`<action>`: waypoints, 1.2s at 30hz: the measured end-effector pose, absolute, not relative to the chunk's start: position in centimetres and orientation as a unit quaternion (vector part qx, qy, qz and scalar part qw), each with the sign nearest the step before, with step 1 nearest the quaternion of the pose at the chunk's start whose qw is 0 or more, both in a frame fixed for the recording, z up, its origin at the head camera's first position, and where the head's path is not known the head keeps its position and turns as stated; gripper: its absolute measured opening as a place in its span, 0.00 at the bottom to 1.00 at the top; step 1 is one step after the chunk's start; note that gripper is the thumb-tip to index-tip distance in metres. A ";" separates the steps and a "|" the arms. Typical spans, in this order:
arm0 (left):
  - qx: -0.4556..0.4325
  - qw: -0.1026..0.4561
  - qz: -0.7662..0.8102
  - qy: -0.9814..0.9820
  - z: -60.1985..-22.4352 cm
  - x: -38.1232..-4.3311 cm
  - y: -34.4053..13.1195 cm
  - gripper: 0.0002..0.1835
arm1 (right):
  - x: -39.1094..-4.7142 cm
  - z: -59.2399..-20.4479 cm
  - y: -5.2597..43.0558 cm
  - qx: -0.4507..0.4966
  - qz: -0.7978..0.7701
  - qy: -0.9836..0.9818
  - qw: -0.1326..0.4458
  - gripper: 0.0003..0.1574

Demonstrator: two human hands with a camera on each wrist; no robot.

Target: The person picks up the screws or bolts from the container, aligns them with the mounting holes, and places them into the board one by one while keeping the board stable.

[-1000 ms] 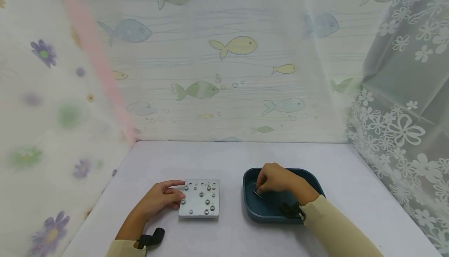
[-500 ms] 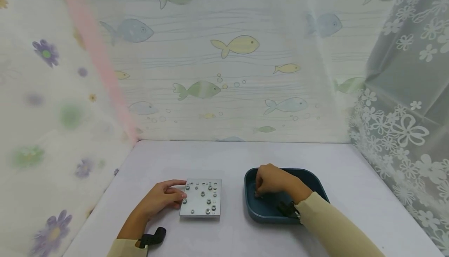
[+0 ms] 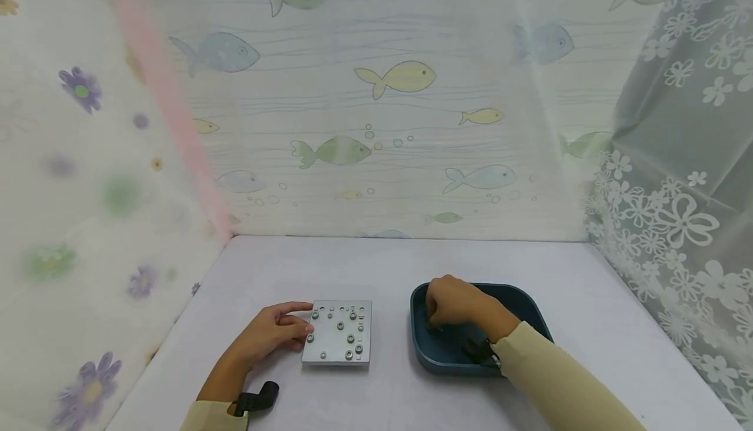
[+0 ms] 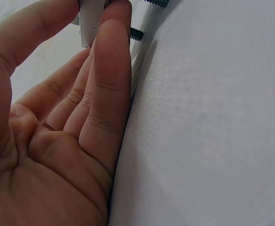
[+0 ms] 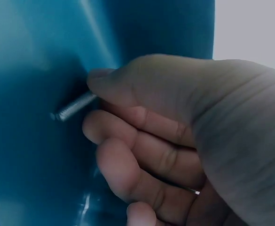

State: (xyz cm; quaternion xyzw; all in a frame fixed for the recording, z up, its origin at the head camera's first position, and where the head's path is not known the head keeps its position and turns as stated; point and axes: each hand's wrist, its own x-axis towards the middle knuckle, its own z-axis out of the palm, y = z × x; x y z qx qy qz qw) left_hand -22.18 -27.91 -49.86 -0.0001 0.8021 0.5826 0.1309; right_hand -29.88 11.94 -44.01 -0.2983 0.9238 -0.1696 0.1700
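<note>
A square metal plate (image 3: 329,346) lies on the white table, with several socket-head bolts set in its holes. My left hand (image 3: 267,336) grips the plate's left edge. In the left wrist view, the plate's edge (image 4: 92,23) shows between the fingers, and dark threaded shanks (image 4: 137,34) stick out beneath it. My right hand (image 3: 455,300) reaches down into the left part of a dark blue tray (image 3: 415,333). There, the thumb and index finger pinch a silver bolt (image 5: 76,106); its threaded end points away from the hand, and its other end is hidden by the fingers.
A black wrist camera (image 3: 255,399) sits beside the left wrist, and another (image 3: 479,350) hangs over the tray by the right wrist. A fish-patterned curtain (image 3: 400,123) closes off the back; flowered sheets hang at both sides.
In the tray, the right hand's fingers have closed down over the bolt, which showed more plainly in the head view a second ago. The left hand and plate have stayed in place.
</note>
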 end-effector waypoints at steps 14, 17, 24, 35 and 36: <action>-0.008 0.127 0.582 0.803 -50.0 -22.3 -27.9 0.39 | -29.8 -42.9 12.2 -0.297 -0.151 0.931 0.148 0.09; -0.008 0.127 0.582 0.804 -50.1 -22.3 -27.9 0.39 | -29.8 -42.3 12.4 -0.293 -0.146 0.935 0.134 0.09; -0.011 0.127 0.583 0.802 -50.0 -22.4 -27.9 0.40 | -29.5 -39.9 12.1 -0.313 -0.143 0.935 0.080 0.11; -0.002 0.127 0.584 0.802 -49.8 -22.2 -27.9 0.39 | -29.1 -38.3 7.5 -0.357 -0.097 0.929 -0.002 0.10; -0.004 0.127 0.584 0.802 -49.9 -22.2 -27.9 0.39 | -29.1 -38.2 7.0 -0.359 -0.093 0.929 -0.004 0.10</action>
